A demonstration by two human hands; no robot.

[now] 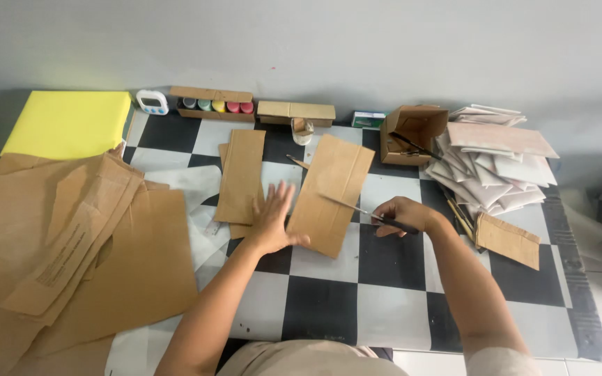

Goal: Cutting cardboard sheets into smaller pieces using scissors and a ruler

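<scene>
My left hand [273, 219] lies flat with fingers spread on the lower left edge of a brown cardboard piece [336, 184] lying on the black-and-white checkered table [322, 306]. My right hand [402, 216] grips black-handled scissors [357, 207], whose blades point left across the cardboard piece's right side. A narrower brown cardboard strip [240, 174] lies just left of my left hand.
A pile of large brown cardboard sheets [57, 244] covers the left side, with a yellow sheet [67, 122] behind. At the back stand a white timer [152, 102], a paint-pot box [212, 104] and an open small box [412, 132]. Folded paper pieces [496, 163] are stacked right.
</scene>
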